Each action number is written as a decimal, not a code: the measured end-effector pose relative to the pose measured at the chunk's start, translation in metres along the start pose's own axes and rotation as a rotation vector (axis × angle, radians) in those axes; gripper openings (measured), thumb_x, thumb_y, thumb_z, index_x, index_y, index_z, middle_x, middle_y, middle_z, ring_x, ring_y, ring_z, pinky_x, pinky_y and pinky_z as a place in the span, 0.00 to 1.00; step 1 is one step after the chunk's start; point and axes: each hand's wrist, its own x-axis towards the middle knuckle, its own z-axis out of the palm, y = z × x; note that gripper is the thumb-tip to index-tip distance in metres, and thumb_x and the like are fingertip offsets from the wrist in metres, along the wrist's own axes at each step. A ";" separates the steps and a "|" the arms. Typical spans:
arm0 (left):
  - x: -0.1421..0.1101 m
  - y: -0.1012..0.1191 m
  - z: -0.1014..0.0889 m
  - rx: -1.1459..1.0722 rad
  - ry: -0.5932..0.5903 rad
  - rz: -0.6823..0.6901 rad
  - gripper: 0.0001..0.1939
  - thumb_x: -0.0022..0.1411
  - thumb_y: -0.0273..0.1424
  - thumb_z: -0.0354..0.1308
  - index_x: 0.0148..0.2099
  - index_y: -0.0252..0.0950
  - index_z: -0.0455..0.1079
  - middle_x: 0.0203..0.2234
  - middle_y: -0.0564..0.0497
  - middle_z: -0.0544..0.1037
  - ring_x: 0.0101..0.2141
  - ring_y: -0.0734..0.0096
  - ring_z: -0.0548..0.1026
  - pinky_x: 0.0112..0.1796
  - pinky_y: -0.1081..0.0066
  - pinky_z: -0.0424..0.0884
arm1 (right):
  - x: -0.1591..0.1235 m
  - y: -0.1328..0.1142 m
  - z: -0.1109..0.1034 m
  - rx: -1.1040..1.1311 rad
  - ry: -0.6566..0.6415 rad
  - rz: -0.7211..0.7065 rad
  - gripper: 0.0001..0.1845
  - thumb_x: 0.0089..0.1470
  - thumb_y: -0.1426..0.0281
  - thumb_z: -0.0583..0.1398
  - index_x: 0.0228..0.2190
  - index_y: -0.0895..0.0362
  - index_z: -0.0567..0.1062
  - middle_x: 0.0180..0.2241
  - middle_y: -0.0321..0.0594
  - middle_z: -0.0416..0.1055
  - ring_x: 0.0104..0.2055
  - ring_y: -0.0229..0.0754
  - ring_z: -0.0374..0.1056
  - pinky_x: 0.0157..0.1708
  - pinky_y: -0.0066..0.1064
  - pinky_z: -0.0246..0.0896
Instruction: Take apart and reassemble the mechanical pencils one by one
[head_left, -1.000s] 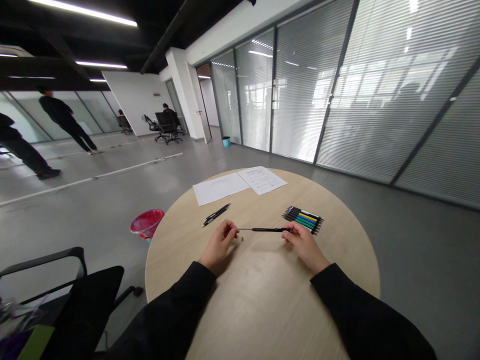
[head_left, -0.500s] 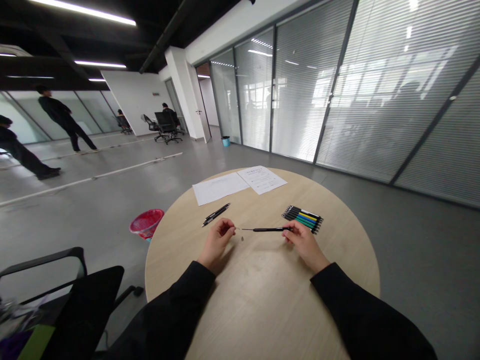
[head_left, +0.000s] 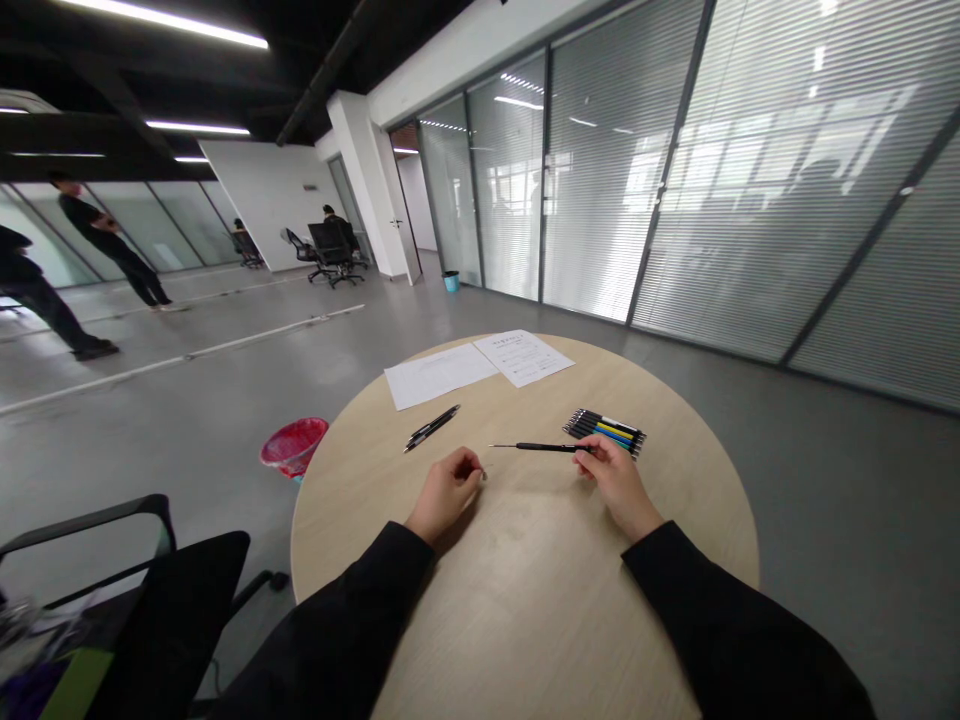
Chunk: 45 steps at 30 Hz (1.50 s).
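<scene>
My right hand [head_left: 616, 480] holds a black pen [head_left: 546, 447] by its rear end, level above the table. Out of the pen's left end sticks a thin refill [head_left: 502, 445] with no tip cover around it. Below and left of that refill, my left hand [head_left: 448, 490] is low over the table, thumb and forefinger pinched together at a small grey pen part [head_left: 484, 474]. That part is mostly hidden by the fingertips. Beyond my right hand lies a row of several pens [head_left: 600, 428]; two black pens [head_left: 431, 428] rest beyond my left hand.
Two paper sheets [head_left: 442, 376] lie at the far side of the round table [head_left: 510, 620]. A red bin [head_left: 294, 448] stands on the floor to the left, and a black chair [head_left: 165, 610] is nearer. People [head_left: 112, 240] stand in the background left.
My left hand has moved down and slightly right, away from the refill tip, to the small grey part on the table. My right hand has shifted the pen slightly up and right.
</scene>
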 end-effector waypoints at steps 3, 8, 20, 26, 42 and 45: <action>-0.004 0.006 0.000 0.145 -0.052 0.048 0.03 0.59 0.29 0.55 0.34 0.36 0.69 0.25 0.53 0.73 0.27 0.71 0.70 0.31 0.72 0.65 | -0.001 -0.001 0.001 0.021 0.007 0.013 0.15 0.42 0.60 0.67 0.31 0.55 0.73 0.24 0.35 0.73 0.24 0.38 0.66 0.25 0.30 0.60; -0.005 0.004 0.002 0.342 -0.132 0.147 0.04 0.57 0.26 0.53 0.33 0.36 0.69 0.31 0.50 0.72 0.31 0.69 0.69 0.33 0.70 0.65 | -0.001 0.001 0.002 0.030 0.009 0.014 0.16 0.42 0.60 0.67 0.32 0.55 0.73 0.24 0.36 0.73 0.24 0.38 0.65 0.25 0.29 0.60; -0.004 0.000 0.000 0.421 -0.131 0.106 0.02 0.57 0.27 0.54 0.33 0.36 0.68 0.33 0.48 0.71 0.33 0.66 0.70 0.36 0.67 0.67 | -0.001 0.005 0.000 -0.002 -0.018 0.019 0.16 0.44 0.59 0.67 0.32 0.56 0.73 0.25 0.36 0.73 0.25 0.38 0.66 0.25 0.29 0.60; -0.002 -0.002 -0.004 0.398 -0.123 0.106 0.02 0.56 0.27 0.55 0.33 0.36 0.68 0.33 0.48 0.71 0.33 0.66 0.70 0.36 0.67 0.66 | -0.001 0.003 0.001 -0.013 -0.021 0.019 0.16 0.43 0.59 0.67 0.32 0.56 0.74 0.24 0.36 0.72 0.25 0.38 0.66 0.25 0.29 0.60; -0.004 0.018 -0.008 0.056 -0.098 0.032 0.12 0.63 0.39 0.56 0.36 0.35 0.71 0.26 0.52 0.73 0.27 0.71 0.68 0.29 0.72 0.63 | -0.004 0.005 0.002 -0.137 -0.189 0.003 0.08 0.47 0.65 0.63 0.31 0.55 0.74 0.24 0.34 0.72 0.26 0.40 0.67 0.27 0.30 0.60; -0.005 0.019 -0.010 0.099 -0.133 0.043 0.11 0.63 0.37 0.55 0.35 0.35 0.72 0.26 0.51 0.74 0.28 0.70 0.69 0.30 0.72 0.63 | -0.005 0.005 0.003 -0.138 -0.192 0.000 0.08 0.47 0.65 0.63 0.31 0.56 0.74 0.24 0.35 0.72 0.26 0.40 0.67 0.27 0.30 0.61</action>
